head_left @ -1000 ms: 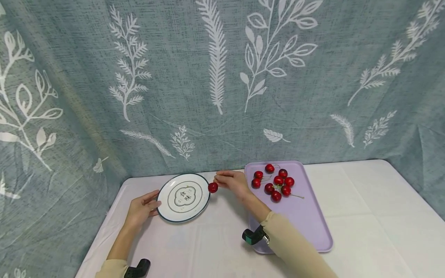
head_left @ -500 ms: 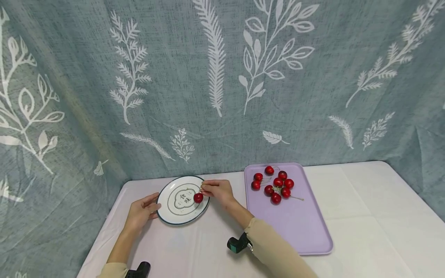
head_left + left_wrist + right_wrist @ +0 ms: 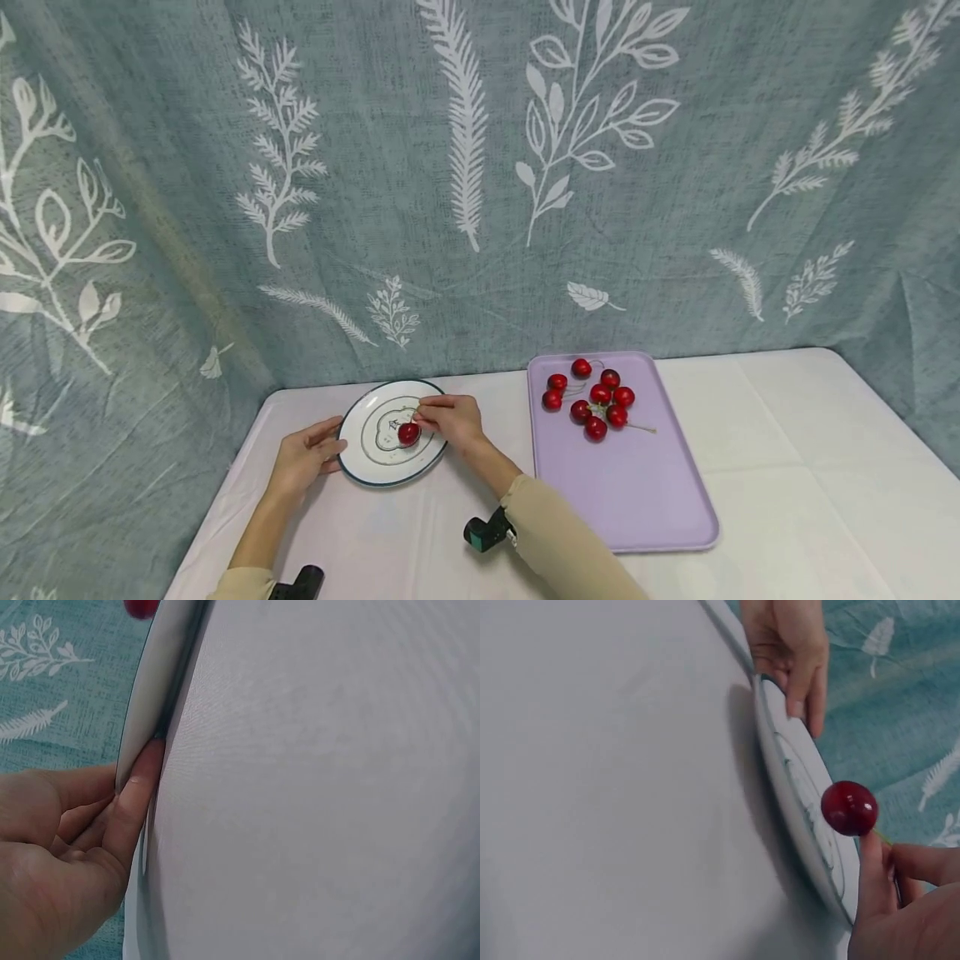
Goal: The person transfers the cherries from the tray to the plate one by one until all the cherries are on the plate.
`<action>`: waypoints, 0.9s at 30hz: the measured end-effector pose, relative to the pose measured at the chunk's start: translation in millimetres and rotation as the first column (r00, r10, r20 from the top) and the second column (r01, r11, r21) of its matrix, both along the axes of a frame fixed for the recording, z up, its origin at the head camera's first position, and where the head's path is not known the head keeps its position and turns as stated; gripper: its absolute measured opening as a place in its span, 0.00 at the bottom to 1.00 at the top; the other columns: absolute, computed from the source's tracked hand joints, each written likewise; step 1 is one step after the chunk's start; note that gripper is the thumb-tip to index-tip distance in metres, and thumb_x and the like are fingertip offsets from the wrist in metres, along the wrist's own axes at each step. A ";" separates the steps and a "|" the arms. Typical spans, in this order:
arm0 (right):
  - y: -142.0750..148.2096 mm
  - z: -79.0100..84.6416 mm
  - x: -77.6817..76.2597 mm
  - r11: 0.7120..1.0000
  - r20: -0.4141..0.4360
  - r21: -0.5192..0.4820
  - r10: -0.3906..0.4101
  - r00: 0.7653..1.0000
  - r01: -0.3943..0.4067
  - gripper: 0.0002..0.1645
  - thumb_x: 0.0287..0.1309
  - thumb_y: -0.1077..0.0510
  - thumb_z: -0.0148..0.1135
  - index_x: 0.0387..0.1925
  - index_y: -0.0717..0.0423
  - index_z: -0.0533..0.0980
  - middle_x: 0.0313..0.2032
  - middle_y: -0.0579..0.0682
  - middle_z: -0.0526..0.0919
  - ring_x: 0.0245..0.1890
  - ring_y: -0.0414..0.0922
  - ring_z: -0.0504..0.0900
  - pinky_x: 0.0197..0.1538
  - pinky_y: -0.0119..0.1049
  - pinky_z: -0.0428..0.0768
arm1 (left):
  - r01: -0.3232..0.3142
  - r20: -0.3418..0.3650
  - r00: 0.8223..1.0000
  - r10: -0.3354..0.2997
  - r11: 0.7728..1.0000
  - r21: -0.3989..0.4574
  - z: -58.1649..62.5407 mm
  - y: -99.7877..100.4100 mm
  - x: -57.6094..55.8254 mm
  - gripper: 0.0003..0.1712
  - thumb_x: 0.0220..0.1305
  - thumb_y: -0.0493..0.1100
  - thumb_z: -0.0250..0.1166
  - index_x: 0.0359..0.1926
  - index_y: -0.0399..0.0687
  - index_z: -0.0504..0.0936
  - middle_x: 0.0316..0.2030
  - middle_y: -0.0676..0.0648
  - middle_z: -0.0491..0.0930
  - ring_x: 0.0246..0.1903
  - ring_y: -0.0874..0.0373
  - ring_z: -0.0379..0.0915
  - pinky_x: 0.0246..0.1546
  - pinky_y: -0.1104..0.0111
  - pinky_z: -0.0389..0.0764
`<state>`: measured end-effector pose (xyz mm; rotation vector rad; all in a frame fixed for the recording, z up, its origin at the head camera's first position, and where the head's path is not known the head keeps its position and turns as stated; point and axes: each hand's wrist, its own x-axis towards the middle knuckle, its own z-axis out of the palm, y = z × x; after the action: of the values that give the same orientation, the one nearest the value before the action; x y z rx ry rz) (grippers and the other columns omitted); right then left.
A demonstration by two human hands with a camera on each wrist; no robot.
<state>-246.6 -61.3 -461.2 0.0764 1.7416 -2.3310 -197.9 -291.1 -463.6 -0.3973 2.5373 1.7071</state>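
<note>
A dark red cherry (image 3: 408, 434) hangs by its stem over the right part of a white plate (image 3: 363, 454) with a dark blue rim and printed characters. My right hand (image 3: 452, 421) pinches that stem between thumb and fingers. In the right wrist view the cherry (image 3: 849, 808) shows glossy and round, with the green stem running into the fingertips. My left hand (image 3: 302, 454) holds the plate's left rim, thumb on top and fingers beneath. The left wrist view shows this grip on the plate (image 3: 161, 675) edge-on, with the left hand (image 3: 75, 840) at its edge.
To the right lies a lilac tray (image 3: 626, 500) with several stemmed cherries (image 3: 601, 394) grouped in its far half. A white cloth (image 3: 780, 467) covers the table. Behind it hangs a blue-green curtain (image 3: 360, 167) with white leaf prints.
My right hand has carried the cherry leftward and nearer, from beside the plate's right rim to over the plate. The left hand keeps its place on the rim.
</note>
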 end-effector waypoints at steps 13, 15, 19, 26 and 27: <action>-15.8 8.0 -2.4 0.998 0.014 0.012 -0.069 0.997 0.069 0.12 0.59 0.73 0.61 0.44 0.76 0.80 0.37 0.67 0.85 0.33 0.46 0.87 0.41 0.35 0.87 | 0.000 -0.007 1.000 0.000 1.000 0.008 -2.5 0.9 -1.8 0.30 0.68 0.33 0.58 0.69 0.30 0.63 0.64 0.27 0.66 0.34 0.73 0.76 0.35 0.75 0.85; -17.9 8.0 -2.1 0.997 0.018 0.011 -0.075 0.997 0.075 0.11 0.59 0.73 0.61 0.44 0.75 0.80 0.36 0.66 0.85 0.33 0.46 0.87 0.41 0.34 0.87 | 0.006 -0.009 1.000 -0.006 1.000 0.009 -2.4 1.1 -1.8 0.30 0.68 0.33 0.58 0.69 0.29 0.63 0.64 0.27 0.66 0.34 0.73 0.76 0.35 0.75 0.85; -26.1 6.9 0.1 0.998 0.032 0.010 -0.057 0.998 0.057 0.11 0.59 0.72 0.61 0.44 0.75 0.80 0.35 0.63 0.86 0.34 0.45 0.87 0.42 0.33 0.86 | -0.001 -0.001 1.000 0.001 1.000 0.002 -2.4 -1.3 -0.3 0.30 0.69 0.33 0.58 0.69 0.29 0.63 0.63 0.27 0.66 0.34 0.72 0.76 0.34 0.75 0.85; -39.9 2.3 8.0 0.999 0.063 -0.005 -0.038 0.997 0.038 0.10 0.59 0.71 0.62 0.42 0.74 0.81 0.34 0.59 0.87 0.31 0.41 0.85 0.41 0.32 0.86 | 0.016 0.000 1.000 -0.016 1.000 0.009 -1.6 -0.2 -1.4 0.31 0.69 0.35 0.58 0.70 0.29 0.62 0.65 0.26 0.63 0.34 0.72 0.77 0.36 0.75 0.85; -40.8 1.3 9.1 0.999 0.064 0.001 -0.032 0.997 0.032 0.10 0.59 0.71 0.62 0.42 0.74 0.81 0.33 0.60 0.87 0.31 0.40 0.85 0.41 0.32 0.86 | 0.017 0.002 1.000 -0.017 1.000 0.013 -1.4 0.6 -1.6 0.31 0.69 0.34 0.58 0.69 0.29 0.62 0.65 0.26 0.63 0.34 0.71 0.77 0.35 0.75 0.85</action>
<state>-237.6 -102.1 -459.9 0.1785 1.7217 -2.3247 -199.4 -290.5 -465.0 -0.3755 2.5188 1.7154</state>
